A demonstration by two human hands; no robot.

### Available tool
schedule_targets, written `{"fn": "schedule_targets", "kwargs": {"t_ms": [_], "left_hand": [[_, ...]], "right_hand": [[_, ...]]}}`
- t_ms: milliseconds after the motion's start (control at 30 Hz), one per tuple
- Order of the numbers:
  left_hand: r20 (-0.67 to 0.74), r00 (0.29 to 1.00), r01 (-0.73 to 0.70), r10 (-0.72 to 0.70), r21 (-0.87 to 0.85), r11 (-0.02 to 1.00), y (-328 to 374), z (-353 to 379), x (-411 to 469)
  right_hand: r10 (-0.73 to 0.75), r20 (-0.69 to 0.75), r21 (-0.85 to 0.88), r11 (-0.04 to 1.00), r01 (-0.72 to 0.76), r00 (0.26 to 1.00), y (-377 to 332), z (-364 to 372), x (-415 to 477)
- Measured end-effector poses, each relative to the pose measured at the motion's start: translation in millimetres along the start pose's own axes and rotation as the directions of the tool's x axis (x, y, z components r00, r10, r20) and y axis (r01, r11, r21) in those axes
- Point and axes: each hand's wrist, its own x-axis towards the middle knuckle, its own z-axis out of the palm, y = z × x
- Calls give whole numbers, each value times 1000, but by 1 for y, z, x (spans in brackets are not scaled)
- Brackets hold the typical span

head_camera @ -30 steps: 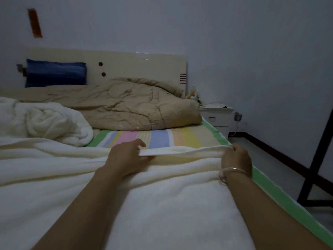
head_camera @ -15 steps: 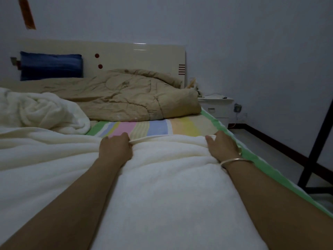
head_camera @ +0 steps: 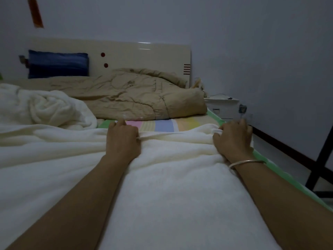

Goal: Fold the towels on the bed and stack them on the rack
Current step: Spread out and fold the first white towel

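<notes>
Nearest us, a big white towel (head_camera: 171, 195) lies spread over the near end of the bed, reaching from the left side to the right edge; both bare forearms stretch out across it, low along the cloth; on the right wrist, a thin metal bangle (head_camera: 246, 162); and now the hands, both at the towel's far edge; the left hand (head_camera: 122, 139) is knuckles-up with fingers curled, pinching the hem about halfway across the bed; the right hand (head_camera: 232, 139) is clenched round a bunch of the towel at its far right corner, just beside the bed's right edge, where the sheet's green border shows; between the two hands the hem runs as a soft raised ridge; just beyond it, the bed's (head_camera: 164, 125) striped sheet, bands of green, pink, blue and yellow; towards the left side, a second white towel (head_camera: 48, 109) sits in a crumpled heap, touching the spread one; farther up, a tan quilt (head_camera: 135, 94) lies rumpled across the head end; behind it, a blue pillow (head_camera: 57, 64) leans on the cream headboard (head_camera: 135, 56) near the far left corner; past the far right corner, a small white nightstand (head_camera: 223, 107) against the wall; on the floor along the right side, a black metal frame (head_camera: 322, 159), only partly in view.
</notes>
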Motion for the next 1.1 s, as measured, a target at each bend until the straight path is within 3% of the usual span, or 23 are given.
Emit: {"fn": "schedule_targets", "kwargs": {"t_ms": [67, 167, 233, 300, 433, 600, 700, 767, 967, 1033, 1100], "left_hand": [[-174, 984, 29, -31, -13, 999, 3, -7, -4], [-147, 966, 209, -212, -35, 977, 11, -23, 2], [-46, 946, 310, -321, -163, 937, 12, -35, 21], [97, 923, 385, -373, -263, 885, 7, -39, 54], [206, 883, 454, -421, -150, 878, 12, -30, 82], [153, 922, 368, -356, -59, 928, 35, 14, 72], [126, 974, 193, -186, -48, 980, 18, 56, 62], [188, 980, 84, -60, -123, 989, 1, 78, 55], [290, 955, 115, -60, -174, 978, 1, 98, 61], [287, 956, 140, -69, -237, 961, 1, 94, 54], [272, 961, 152, -58, -340, 928, 2, 86, 42]], "right_hand": [[-53, -72, -129, 991, 43, 996, -3, 1, 0], [-67, -25, -230, 971, 59, 997, -5, -7, 12], [87, 126, -38, 996, -83, 988, 4, -9, 41], [180, 361, 300, 906, -297, 915, 14, -12, 70], [141, 523, 445, 796, -410, 840, 25, 1, 89], [319, 408, 397, 782, -481, 855, 26, 29, 90], [220, 309, 479, 804, -351, 925, 29, 59, 69], [115, 316, 441, 861, -253, 942, 31, 79, 60], [40, 317, 178, 979, -101, 947, 24, 100, 73], [127, 328, 156, 970, -186, 936, 26, 100, 68], [198, 441, 263, 904, -337, 875, 27, 88, 60]]}}
